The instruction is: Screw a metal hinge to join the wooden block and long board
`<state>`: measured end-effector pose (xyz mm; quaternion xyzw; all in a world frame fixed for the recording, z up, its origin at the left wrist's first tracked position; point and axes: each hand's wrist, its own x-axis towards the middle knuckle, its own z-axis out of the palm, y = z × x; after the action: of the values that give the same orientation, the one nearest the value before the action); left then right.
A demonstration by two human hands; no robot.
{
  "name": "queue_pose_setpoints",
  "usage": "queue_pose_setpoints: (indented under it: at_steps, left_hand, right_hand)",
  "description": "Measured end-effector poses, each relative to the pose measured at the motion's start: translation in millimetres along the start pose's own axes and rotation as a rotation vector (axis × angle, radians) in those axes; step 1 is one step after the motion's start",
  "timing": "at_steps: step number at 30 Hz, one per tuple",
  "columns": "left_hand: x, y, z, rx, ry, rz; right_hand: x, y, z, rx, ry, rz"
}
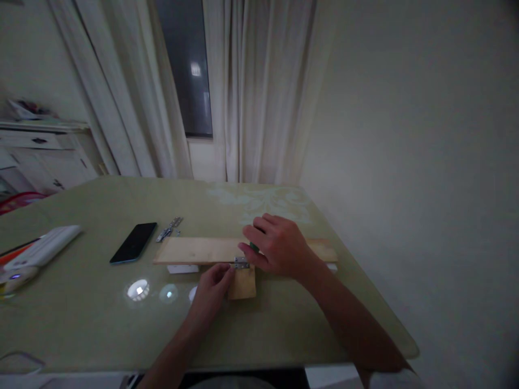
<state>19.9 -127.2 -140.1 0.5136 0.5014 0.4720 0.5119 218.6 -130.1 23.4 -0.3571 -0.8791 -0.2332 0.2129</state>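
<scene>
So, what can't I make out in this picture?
All in the head view:
Green object: mostly hidden by the right hand, so I can't tell what it is.
Metal hinge: its fastenings are too small to make out.
White piece: mostly hidden beneath the long board.
White object: cut off by the picture's left edge.

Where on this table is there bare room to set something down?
Between the phone and the near edge of the table; also between the plank and curtains. Crowded: around the hinge, between left hand and right hand.
</scene>
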Motion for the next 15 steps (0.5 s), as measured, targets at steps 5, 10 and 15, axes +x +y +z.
queue_pose_setpoints:
  at_steps: [5, 10, 15]
  left_hand:
    - [1.2, -3.9, -0.9, -0.005, 0.004, -0.012]
    - [-0.4, 1.5, -0.1, 0.004, 0.004, 0.005]
    - [0.3, 2.7, 0.3, 0.016, 0.006, 0.025]
  right_hand:
    - [-3.4, 2.6, 5.1, -0.159, 0.007, 0.285]
    - [1.5, -1.9, 9.6, 0.017, 0.051, 0.079]
    - [3.4, -8.3, 4.6, 0.199, -0.021, -0.115]
